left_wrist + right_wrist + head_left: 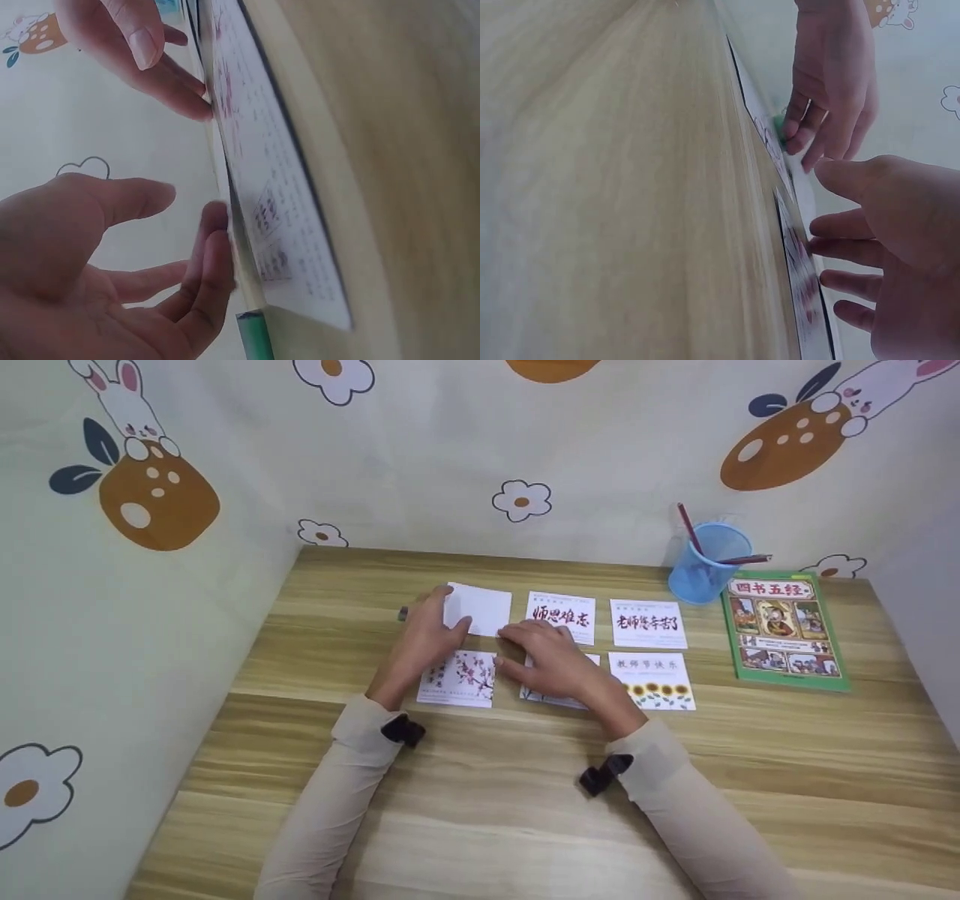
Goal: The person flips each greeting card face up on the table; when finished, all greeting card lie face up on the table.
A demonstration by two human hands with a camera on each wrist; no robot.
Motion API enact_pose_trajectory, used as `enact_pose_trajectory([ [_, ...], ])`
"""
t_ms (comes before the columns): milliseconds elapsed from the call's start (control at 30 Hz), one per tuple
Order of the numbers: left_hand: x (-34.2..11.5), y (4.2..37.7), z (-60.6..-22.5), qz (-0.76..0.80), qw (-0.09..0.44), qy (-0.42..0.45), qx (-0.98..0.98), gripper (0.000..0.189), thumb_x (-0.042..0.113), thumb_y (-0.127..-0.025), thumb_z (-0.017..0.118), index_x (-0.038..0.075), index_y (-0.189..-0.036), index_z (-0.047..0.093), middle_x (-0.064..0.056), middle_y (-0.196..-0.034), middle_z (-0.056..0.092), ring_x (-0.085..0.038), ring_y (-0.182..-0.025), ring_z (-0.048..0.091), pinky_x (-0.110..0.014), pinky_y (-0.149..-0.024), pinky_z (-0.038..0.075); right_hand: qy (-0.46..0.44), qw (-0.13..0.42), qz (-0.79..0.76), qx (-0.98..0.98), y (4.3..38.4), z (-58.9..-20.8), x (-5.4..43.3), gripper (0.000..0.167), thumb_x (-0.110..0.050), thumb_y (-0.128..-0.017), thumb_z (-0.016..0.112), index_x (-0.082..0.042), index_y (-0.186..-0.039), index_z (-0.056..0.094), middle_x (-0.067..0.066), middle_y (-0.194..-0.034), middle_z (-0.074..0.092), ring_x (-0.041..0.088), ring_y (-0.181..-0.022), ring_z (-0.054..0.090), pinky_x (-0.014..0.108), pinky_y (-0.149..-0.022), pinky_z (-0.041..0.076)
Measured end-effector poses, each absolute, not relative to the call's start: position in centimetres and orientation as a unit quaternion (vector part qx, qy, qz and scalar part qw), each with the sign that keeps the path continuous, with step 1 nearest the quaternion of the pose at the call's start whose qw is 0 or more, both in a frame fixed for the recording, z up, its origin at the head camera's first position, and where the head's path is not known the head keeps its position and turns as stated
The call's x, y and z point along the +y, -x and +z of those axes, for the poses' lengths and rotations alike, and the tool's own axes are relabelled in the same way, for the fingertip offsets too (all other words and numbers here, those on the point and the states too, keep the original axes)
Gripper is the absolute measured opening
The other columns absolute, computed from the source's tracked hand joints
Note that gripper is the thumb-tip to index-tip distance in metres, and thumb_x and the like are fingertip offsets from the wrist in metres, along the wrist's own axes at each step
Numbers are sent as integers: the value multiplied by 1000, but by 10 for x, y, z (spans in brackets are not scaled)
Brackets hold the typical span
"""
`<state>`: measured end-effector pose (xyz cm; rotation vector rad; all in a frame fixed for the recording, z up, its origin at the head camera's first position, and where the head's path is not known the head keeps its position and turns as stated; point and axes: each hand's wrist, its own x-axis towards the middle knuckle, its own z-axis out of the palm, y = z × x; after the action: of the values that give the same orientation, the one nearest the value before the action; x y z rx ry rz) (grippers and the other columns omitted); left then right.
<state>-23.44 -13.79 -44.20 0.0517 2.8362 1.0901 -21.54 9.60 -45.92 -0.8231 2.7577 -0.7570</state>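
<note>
A blank white card lies at the upper left of two rows of square cards. My left hand is at its left side, fingertips right at the edge, thumb apart from the fingers. My right hand has its fingertips near the blank card's lower right corner. The right palm partly hides the lower middle card and the bottom of a card with red writing. Below the left hand lies a plum-blossom card, partly covered by the wrist.
Right of the hands lie another red-lettered card and a sunflower card. Farther right are a blue mesh cup with pencils and a green-bordered book. A green cylindrical object lies beside the left hand. A patterned wall covering stands behind the table.
</note>
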Motion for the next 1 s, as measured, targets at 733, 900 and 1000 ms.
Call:
enact_pose_trajectory([
  [733, -124, 234, -445, 461, 40, -181, 868, 44, 40, -118, 40, 20, -149, 64, -6, -138, 72, -24, -124, 69, -43, -107, 58, 271, -6, -476, 837, 223, -458, 95, 86, -21, -108, 66, -29, -176, 14, 16, -168, 43, 29, -131, 70, 37, -106, 62],
  [900, -121, 233, -445, 450, 54, -208, 867, 40, 37, -116, 48, 27, -152, 62, -1, -152, 65, -21, -133, 64, -40, -109, 57, 270, -17, -458, 847, 222, -457, 97, 78, -20, -107, 67, -18, -173, 25, 16, -168, 45, 31, -121, 72, 38, -102, 63],
  [1000, -123, 234, -446, 439, 28, -208, 874, 37, 29, -113, 58, 24, -148, 66, -7, -152, 62, -25, -137, 59, -45, -112, 55, 254, -17, -462, 850, 221, -456, 99, 74, -21, -107, 67, -8, -170, 30, 17, -167, 48, 32, -122, 74, 39, -101, 64],
])
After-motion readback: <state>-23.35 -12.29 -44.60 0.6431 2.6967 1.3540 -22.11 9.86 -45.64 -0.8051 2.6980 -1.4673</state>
